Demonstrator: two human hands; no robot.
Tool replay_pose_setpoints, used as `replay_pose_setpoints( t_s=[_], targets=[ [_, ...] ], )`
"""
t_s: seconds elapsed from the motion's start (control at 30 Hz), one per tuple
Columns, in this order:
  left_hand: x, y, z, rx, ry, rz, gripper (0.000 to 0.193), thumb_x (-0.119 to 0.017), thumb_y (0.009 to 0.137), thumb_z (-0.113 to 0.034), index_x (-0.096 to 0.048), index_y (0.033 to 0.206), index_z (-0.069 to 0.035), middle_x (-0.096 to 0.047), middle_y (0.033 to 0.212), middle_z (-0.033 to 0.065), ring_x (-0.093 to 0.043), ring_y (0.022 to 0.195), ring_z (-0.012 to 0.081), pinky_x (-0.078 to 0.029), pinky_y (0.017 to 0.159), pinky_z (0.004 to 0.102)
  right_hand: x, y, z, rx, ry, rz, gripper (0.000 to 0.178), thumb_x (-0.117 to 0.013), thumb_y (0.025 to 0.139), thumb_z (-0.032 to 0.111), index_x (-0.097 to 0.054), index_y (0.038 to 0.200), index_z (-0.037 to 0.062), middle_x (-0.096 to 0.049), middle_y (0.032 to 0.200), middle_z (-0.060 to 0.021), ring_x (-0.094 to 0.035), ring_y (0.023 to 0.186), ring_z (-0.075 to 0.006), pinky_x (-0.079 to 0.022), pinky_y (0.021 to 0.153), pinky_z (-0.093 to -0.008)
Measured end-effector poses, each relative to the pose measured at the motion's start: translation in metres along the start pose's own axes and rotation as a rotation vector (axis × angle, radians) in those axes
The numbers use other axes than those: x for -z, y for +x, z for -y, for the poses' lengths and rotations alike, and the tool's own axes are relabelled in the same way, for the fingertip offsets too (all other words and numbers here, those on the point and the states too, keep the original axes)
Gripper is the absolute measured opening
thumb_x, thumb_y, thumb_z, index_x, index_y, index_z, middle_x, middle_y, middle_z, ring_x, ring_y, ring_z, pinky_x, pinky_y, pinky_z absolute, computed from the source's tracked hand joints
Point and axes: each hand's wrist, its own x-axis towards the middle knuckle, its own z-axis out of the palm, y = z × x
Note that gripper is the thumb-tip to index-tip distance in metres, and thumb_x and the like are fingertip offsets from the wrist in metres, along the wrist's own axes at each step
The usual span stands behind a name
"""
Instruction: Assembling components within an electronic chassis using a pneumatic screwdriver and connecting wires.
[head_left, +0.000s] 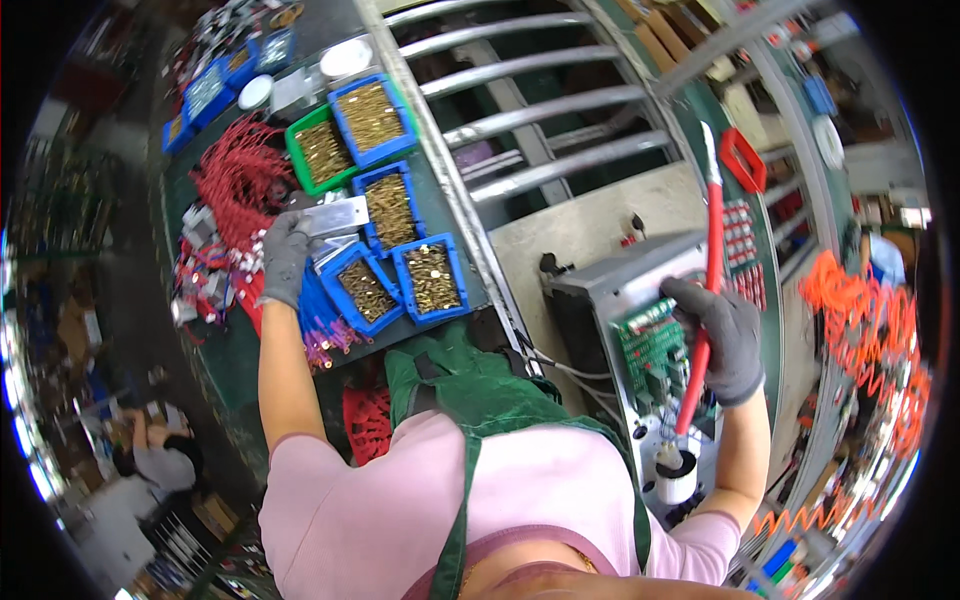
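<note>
My left hand [287,258], in a grey glove, is closed at the near end of a flat silver metal plate [340,214], beside the parts bins. My right hand [728,338], gloved alike, is wrapped round a long red cable [714,235]. The cable's far end is pale and tapered; its near end has a whitish connector [669,456] beside a white cylindrical part [676,482]. Under the right hand lies a metal housing [640,262] with a green circuit board [650,345]. The glove partly hides the board.
Blue bins [432,278] and a green bin [320,152] hold small brass-coloured parts. Red wires [240,175] are heaped left of them. A roller conveyor [545,80] runs ahead. A red tray [743,160] stands at right, with orange coiled hoses [860,310] beyond.
</note>
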Motion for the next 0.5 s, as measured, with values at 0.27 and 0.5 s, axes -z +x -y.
replay_pose_setpoints(
  t_s=[0.27,0.5],
  targets=[
    [-0.238,-0.149,-0.141,-0.041,-0.168,0.864,0.013,-0.057,0.092,-0.016,-0.057,0.096,-0.004,-0.061,0.091,0.0046,-0.062,0.076,0.0110,-0.054,0.064,0.0228,0.018,-0.055,0.025,-0.121,-0.218,-0.046,0.041,-0.077,0.067,0.020,-0.050,0.096,0.0121,-0.059,0.120,-0.0131,-0.061,0.090,-0.0335,-0.050,0.067,-0.0428],
    [-0.336,-0.261,-0.168,-0.003,-0.095,1.311,0.013,-0.058,0.091,-0.015,-0.055,0.094,-0.003,-0.058,0.089,0.0036,-0.059,0.074,0.0088,-0.054,0.066,0.0217,0.043,-0.183,0.037,-0.507,-0.281,-0.155,0.035,-0.072,0.070,0.012,-0.051,0.097,0.0134,-0.062,0.107,-0.0043,-0.060,0.093,-0.0316,-0.049,0.072,-0.0406]
  ],
)
